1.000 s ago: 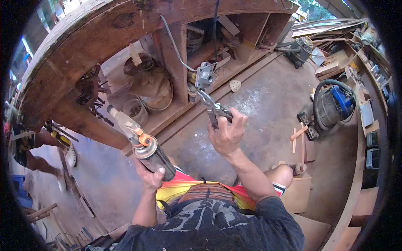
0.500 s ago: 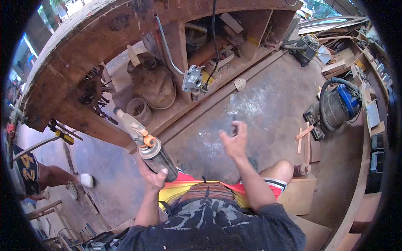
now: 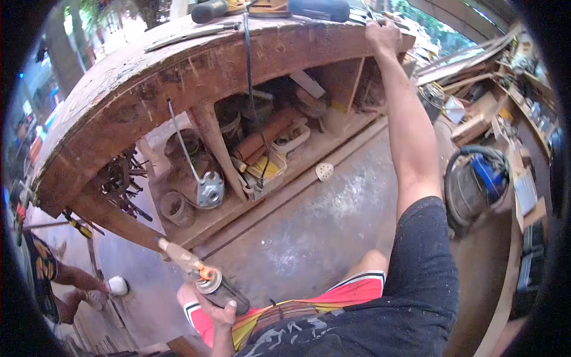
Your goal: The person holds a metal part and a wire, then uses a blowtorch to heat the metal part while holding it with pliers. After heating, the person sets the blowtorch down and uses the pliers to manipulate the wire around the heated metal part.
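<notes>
My left hand (image 3: 221,314) is wrapped around the dark canister of a gas blowtorch (image 3: 221,293) low in front of my body. The torch has an orange knob, and its nozzle points up and to the left. My right arm is stretched out to the far right of the workbench (image 3: 232,65). There my right hand (image 3: 383,38) is at the bench top with its fingers curled beside thin tools. What they hold, if anything, I cannot make out. Below the bench edge a grey metal fitting (image 3: 210,190) hangs on a wire.
On the bench top lie a blue tool (image 3: 319,9) and a long metal tool (image 3: 193,35). Shelves underneath hold a tin (image 3: 177,208) and a white tray (image 3: 291,140). A vacuum cleaner (image 3: 476,181) stands at right. At left are another person's legs (image 3: 74,285).
My right hand has gone from in front of my lap up to the bench top. My view has tilted up toward the bench. The torch stays in my left hand, and the hanging fitting has swung.
</notes>
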### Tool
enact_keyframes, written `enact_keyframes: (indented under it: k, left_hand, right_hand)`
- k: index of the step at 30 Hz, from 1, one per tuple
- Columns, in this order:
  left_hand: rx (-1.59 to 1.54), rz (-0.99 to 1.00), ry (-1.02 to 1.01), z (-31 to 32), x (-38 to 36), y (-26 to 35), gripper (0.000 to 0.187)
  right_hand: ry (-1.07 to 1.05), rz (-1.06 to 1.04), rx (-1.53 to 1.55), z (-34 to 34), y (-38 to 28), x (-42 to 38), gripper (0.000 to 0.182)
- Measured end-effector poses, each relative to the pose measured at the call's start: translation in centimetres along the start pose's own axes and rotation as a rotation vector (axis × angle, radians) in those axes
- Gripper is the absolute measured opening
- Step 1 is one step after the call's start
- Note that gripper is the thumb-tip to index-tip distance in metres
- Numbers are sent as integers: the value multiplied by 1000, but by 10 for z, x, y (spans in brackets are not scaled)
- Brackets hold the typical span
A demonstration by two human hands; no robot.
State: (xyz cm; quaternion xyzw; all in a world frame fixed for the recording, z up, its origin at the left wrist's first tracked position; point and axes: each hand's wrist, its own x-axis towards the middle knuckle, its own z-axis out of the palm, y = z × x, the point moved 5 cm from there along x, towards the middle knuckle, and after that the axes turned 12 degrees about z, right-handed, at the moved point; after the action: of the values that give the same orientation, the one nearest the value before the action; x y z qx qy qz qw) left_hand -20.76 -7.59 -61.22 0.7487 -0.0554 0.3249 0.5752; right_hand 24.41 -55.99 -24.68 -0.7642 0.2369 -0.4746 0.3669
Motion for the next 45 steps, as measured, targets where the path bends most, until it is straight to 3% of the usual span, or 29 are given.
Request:
enact_keyframes:
  k: [3, 7, 9, 11, 13, 18, 22, 24, 25, 27, 29, 30, 31, 33, 36, 40, 45]
  left_hand:
    - [21, -36, 152, 24, -19, 15, 107]
    - [212, -179, 251, 39, -25, 36, 105]
    - [195, -9, 307, 56, -26, 44, 100]
    - [337, -14, 352, 71, -26, 62, 98]
    - [238, -73, 367, 84, -32, 67, 95]
    - [156, -26, 466, 120, -33, 82, 95]
    - [215, -41, 428, 136, -47, 72, 96]
    - [279, 60, 414, 143, -46, 68, 96]
    - [289, 65, 439, 146, -39, 71, 96]
    - [390, 78, 423, 163, -22, 83, 94]
    - [466, 78, 432, 171, -33, 73, 93]
    - [581, 88, 397, 177, -29, 78, 95]
    - [689, 98, 360, 182, -24, 82, 97]
    - [740, 94, 317, 189, -24, 91, 99]
    - [798, 210, 393, 188, -21, 97, 97]
    - [945, 227, 369, 192, -13, 111, 98]
    - [879, 202, 383, 203, -7, 111, 97]
  right_hand:
    - [-243, -13, -8, 42, 8, 35, 42]
    - [-497, -457, -271, 159, -9, 81, 43]
    - [-521, -551, -344, 205, -21, 104, 42]
    - [-524, -559, -362, 248, -33, 120, 41]
    - [-516, -520, -354, 282, -40, 121, 41]
    - [-393, -334, -188, 291, -31, 120, 40]
    - [-153, -202, 309, 244, 3, 87, 40]
    - [-72, -215, 717, 160, 27, 5, 40]
    - [-103, -272, 849, 72, 10, -81, 30]
    - [-712, -331, 1049, 34, 45, -198, 16]
    - [-1394, -615, 1022, -28, 55, -321, 19]
    - [-1416, -754, 1136, -65, 48, -354, 23]
    - [-1677, -666, 1093, -80, 57, -385, 26]
    - [-1653, -565, 1152, -93, 54, -400, 42]
    - [-1568, -616, 1147, -101, 47, -390, 28]
    - [-1619, -627, 1028, -96, 41, -372, 30]
    - [-1726, -704, 967, -90, 40, -369, 29]
